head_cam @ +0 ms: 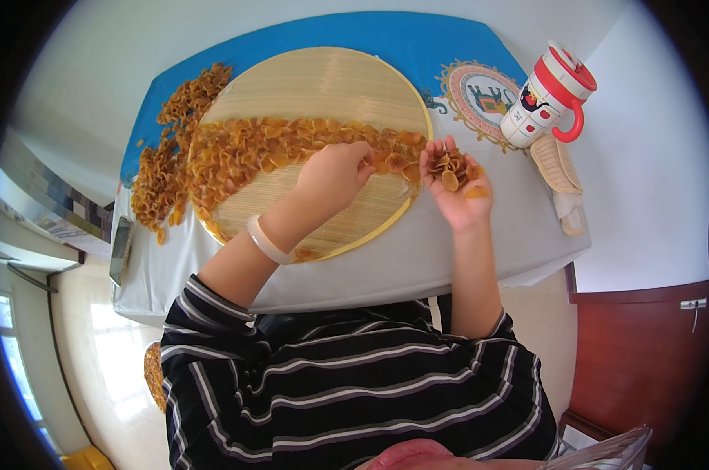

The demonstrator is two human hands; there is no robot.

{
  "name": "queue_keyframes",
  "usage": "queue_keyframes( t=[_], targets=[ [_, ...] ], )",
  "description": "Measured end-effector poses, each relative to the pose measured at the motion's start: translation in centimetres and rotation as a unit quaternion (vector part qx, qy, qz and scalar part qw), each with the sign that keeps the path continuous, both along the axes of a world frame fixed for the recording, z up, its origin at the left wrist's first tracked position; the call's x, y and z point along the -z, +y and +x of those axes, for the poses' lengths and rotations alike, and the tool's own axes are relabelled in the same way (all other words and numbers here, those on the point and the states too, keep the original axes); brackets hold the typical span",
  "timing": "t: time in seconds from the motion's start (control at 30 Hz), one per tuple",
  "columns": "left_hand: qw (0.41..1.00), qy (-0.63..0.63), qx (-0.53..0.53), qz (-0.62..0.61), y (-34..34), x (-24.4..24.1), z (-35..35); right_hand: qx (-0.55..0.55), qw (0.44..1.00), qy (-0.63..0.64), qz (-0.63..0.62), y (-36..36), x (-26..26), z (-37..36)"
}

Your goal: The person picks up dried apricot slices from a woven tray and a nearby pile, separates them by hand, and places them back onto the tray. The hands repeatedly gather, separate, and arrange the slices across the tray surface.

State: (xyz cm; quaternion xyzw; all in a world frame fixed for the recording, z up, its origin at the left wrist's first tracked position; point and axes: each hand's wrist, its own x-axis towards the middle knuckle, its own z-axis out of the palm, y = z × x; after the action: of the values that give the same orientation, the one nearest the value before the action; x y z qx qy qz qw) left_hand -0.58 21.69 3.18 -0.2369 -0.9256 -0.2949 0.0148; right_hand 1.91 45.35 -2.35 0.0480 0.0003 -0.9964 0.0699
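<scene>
My left hand (334,176), with a pale bangle (266,241) on its wrist, is over a round woven bamboo tray (325,76). Its thumb and fingertips are pinched together beside a band of amber-brown dried slices (272,144). Whether a slice is between them is hidden. Palm up at the tray's right rim, my right hand (463,200) cups a small heap of the same curled slices (448,167). One lighter slice (476,192) rests near the base of that palm. The band of slices overlaps in rows across the tray, widest at the left.
Loose slices (172,135) are piled left of the tray on the blue and grey tablecloth (354,288). A phone (120,249) lies at the left edge. Rightward stand a red-and-white handled tumbler (545,97) on a printed cloth motif and a beige pouch-like item (557,167).
</scene>
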Motion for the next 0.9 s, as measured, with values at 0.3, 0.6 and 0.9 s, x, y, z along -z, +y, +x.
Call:
queue_keyframes(
  t=[0.3, 0.6, 0.9],
  targets=[
    [0.999, -0.006, -0.037, 0.035, 1.0, 1.5, 0.2, -0.007, 1.000, 0.025, 0.012, -0.3, 0.2, 0.3],
    [0.997, -0.048, -0.036, 0.050, 1.2, 1.4, 0.5, -0.016, 0.999, 0.050, 0.006, -0.4, 0.6, 0.3],
    [0.992, -0.068, 0.002, 0.110, 1.2, 2.8, 0.7, -0.019, 0.999, 0.043, 0.020, -0.6, 0.3, 0.4]
  ],
)
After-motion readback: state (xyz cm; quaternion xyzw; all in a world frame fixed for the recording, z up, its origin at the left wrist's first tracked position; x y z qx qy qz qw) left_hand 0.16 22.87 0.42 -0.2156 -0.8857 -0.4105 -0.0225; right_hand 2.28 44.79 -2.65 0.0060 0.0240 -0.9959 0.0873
